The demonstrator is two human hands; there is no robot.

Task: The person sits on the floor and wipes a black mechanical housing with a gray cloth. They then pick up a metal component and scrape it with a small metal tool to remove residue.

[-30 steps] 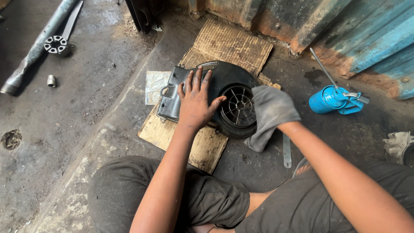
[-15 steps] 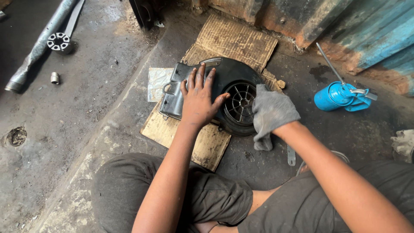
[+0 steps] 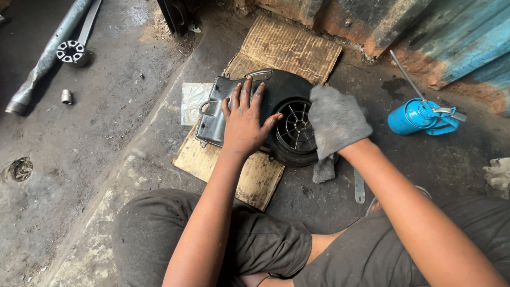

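**Wiping down a black fan cover on cardboard**

A black plastic fan cover with a round slotted grille point(image 3: 268, 119) lies flat on a worn piece of brown corrugated cardboard point(image 3: 260, 178) spread over the grimy concrete floor point(image 3: 106, 133), just in front of the seated person's knees. The left hand point(image 3: 245, 125) rests palm down on the cover's flat side, fingers spread wide and gripping nothing; it simply pins the part in place. The right hand point(image 3: 340, 127) is wrapped in a grey cloth rag point(image 3: 336, 119) and bears on the grille's right edge. The rag hides the fingers completely, so how tightly they close on it cannot be told.

To do this wipe well, the pinning hand should press firmly enough that the cover does not skate on the cardboard, and the rag is best worked along the slots rather than across them, so it does not snag on the thin ribs.

A blue metal oil can with a long thin spout point(image 3: 419, 116) lies on its side well to the right. A grey metal pipe point(image 3: 50, 53), a small round toothed part point(image 3: 70, 51) and a little steel socket point(image 3: 66, 96) lie well apart on the left.

The grille's right rim sits under the rag. A dark object at the top edge is cut off, as is a pale bundle at the right border; neither can be identified.
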